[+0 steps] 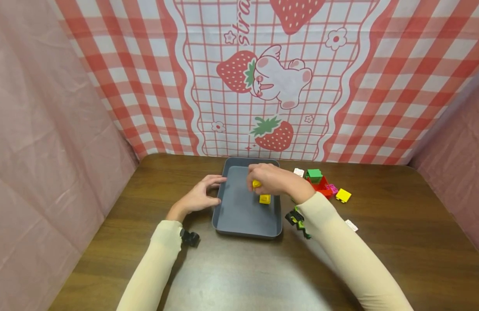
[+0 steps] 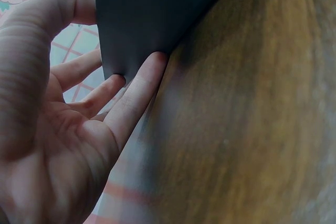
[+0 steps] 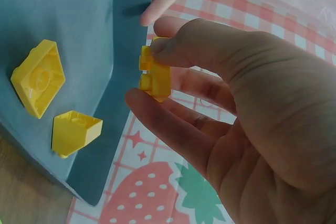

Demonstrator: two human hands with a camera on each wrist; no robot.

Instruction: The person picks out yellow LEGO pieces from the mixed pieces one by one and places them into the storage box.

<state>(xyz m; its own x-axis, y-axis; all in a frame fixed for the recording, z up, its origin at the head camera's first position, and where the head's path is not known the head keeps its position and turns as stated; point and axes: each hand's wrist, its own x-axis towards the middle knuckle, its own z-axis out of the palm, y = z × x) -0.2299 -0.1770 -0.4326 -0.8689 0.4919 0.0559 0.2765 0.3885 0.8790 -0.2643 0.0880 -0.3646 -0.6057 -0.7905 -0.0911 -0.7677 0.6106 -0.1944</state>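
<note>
My right hand (image 1: 271, 178) is over the right half of a grey rectangular tray (image 1: 239, 220). Between thumb and fingers it pinches a yellow toy building brick (image 3: 161, 74) with studs along one side. Two more yellow bricks lie on the tray floor in the right wrist view: a slanted one (image 3: 39, 80) with its hollow underside showing, and a wedge-shaped one (image 3: 76, 131). Only one of these shows in the head view. My left hand (image 1: 200, 195) rests against the tray's left side, fingers spread. In the left wrist view its fingertips (image 2: 154, 61) touch the outer wall.
Right of the tray lie a green brick (image 1: 314, 175), a red piece (image 1: 321, 186), a pink piece (image 1: 332, 188), a yellow brick (image 1: 343, 195) and white pieces (image 1: 351, 225). Black and lime-green parts (image 1: 297, 219) sit beside my right sleeve. A strawberry-print cloth (image 1: 278, 136) hangs behind the table.
</note>
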